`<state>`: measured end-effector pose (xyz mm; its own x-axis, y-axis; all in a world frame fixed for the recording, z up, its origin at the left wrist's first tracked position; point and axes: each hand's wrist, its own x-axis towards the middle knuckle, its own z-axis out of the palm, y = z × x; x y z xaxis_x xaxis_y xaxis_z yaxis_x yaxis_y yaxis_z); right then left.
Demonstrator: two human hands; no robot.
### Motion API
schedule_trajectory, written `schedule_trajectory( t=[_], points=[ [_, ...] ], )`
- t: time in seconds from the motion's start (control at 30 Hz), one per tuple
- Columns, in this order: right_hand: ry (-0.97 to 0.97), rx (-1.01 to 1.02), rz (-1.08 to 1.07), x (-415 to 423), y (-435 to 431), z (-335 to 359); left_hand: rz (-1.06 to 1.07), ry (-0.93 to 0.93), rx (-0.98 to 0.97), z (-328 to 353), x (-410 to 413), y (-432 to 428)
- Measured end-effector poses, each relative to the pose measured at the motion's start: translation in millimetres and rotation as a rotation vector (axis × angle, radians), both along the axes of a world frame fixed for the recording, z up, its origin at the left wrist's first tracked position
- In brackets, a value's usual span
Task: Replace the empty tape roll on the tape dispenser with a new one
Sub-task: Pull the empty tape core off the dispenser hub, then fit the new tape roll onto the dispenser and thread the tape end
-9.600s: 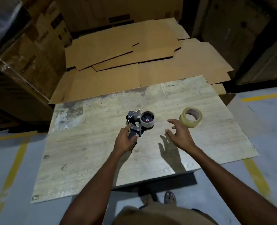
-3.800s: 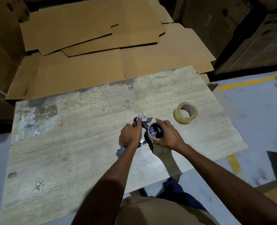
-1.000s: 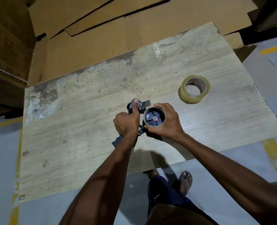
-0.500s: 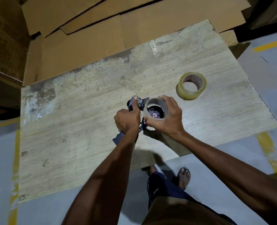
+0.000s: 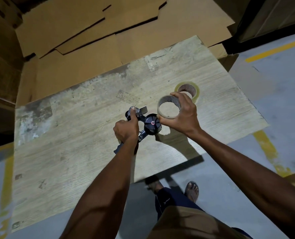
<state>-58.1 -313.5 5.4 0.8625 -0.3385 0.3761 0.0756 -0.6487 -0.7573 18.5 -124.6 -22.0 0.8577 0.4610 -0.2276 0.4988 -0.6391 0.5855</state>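
Observation:
The black tape dispenser (image 5: 149, 125) lies on the wooden table (image 5: 77, 138), its round hub bare with a red centre. My left hand (image 5: 126, 130) grips the dispenser's frame and handle, thumb pressed on the metal front end. My right hand (image 5: 181, 114) holds the empty cardboard core (image 5: 167, 100) just up and right of the hub, clear of it. Behind my right fingers the new yellowish tape roll (image 5: 196, 91) lies flat on the table, partly hidden.
Flattened cardboard sheets (image 5: 108, 31) lie beyond the table's far edge, with stacked boxes at the left and right. The grey floor has yellow lines (image 5: 271, 152). My feet (image 5: 191, 188) stand under the table's near edge.
My right hand has pulled the empty core off the hub and lifted it up to the right. The hub now stands bare. My left hand keeps its grip on the dispenser.

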Motion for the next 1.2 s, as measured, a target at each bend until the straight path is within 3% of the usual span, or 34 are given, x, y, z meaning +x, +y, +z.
schedule_trajectory(
  t=[0.3, 0.43, 0.6, 0.93, 1.07, 1.2],
  points=[
    [-0.023, 0.035, -0.398, -48.2, -61.8, -19.2, 0.021, -0.023, -0.056, -0.5, -1.7, -0.3],
    [0.096, 0.060, -0.489, -63.1, -75.0, -41.9, 0.014, -0.006, -0.035, 0.3, -2.3, -1.2],
    [0.389, 0.099, -0.379, -73.9, -75.3, -71.1, -0.004, 0.023, -0.001, 2.2, -2.3, -1.4],
    [0.438, 0.101, -0.415, -73.2, -71.8, -67.4, -0.055, 0.049, 0.036, 4.3, -2.4, -0.4],
    [0.330, 0.037, -0.445, -56.6, -68.9, -48.6, -0.050, 0.057, 0.048, 0.8, -1.4, 0.5],
    [0.302, -0.054, -0.335, -13.8, -75.3, -26.2, -0.058, 0.047, 0.046, 0.7, -1.0, 0.4]
  ],
)
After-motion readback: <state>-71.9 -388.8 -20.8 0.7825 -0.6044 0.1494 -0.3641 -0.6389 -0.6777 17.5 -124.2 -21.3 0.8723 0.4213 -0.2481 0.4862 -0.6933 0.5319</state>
